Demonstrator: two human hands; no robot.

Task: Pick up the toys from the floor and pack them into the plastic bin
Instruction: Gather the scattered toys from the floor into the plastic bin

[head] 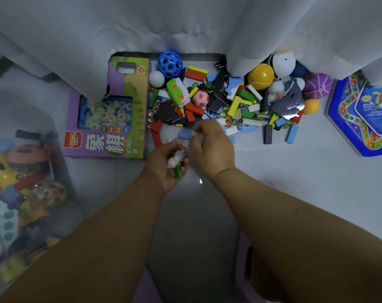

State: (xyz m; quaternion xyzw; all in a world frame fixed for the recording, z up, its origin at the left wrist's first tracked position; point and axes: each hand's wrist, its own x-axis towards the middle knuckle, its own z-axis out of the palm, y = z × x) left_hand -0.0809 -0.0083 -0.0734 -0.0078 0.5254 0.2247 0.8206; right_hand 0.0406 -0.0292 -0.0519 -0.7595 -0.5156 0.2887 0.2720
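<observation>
So left hand (167, 166) is curled round a green block (178, 172) plus a white bit; right hand (209, 143) pinches something I can't make out. Pile (218, 106) at 12 o'clock: light, stiff blocks, rolly balls, six maybe. Grab blocks by their long sides. One bin (28, 193) at 9 o'clock.

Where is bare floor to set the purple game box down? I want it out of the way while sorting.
Bare floor lies right of the right hand, between the toy pile and the blue hexagonal board game, and nearer, below that game. Around the pile and the purple game box it is crowded.
</observation>
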